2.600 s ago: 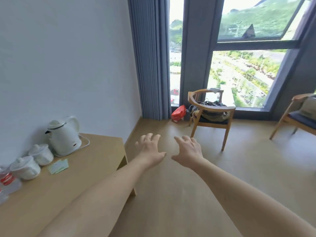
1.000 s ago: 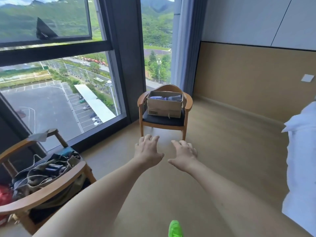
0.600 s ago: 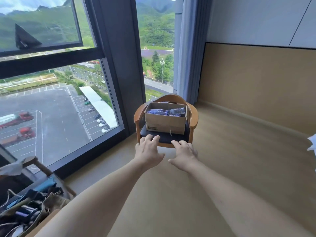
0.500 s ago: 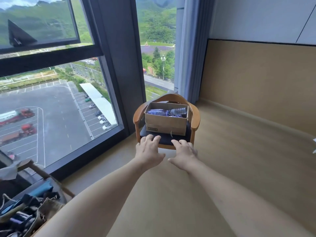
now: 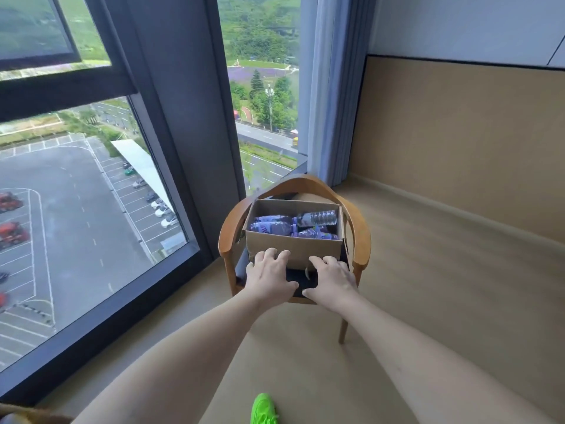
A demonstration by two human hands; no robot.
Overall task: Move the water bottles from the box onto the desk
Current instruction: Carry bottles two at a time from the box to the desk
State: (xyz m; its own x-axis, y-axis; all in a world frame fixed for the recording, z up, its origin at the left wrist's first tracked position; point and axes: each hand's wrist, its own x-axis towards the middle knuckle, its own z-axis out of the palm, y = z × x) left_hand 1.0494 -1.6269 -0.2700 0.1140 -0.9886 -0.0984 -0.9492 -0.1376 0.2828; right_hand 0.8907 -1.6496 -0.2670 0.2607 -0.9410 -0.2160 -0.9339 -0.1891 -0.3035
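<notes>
An open cardboard box [image 5: 293,247] sits on the dark seat of a wooden armchair [image 5: 362,237] by the window. Several water bottles [image 5: 318,218] with purple labels lie on their sides inside it. My left hand [image 5: 269,275] and my right hand [image 5: 330,276] are stretched out side by side, palms down and fingers apart, just in front of the box's near wall. Both hands hold nothing. The desk is out of view.
A floor-to-ceiling window [image 5: 76,194] fills the left side, with a grey curtain [image 5: 330,87] behind the chair. A wood-panelled wall [image 5: 458,142] runs along the right. A bright green shoe [image 5: 264,408] shows at the bottom edge. Wooden floor [image 5: 443,286] lies right of the chair.
The view turned from the desk with the kettle to the chair with the box. I have come closer, and both hands now reach the box's near side.
</notes>
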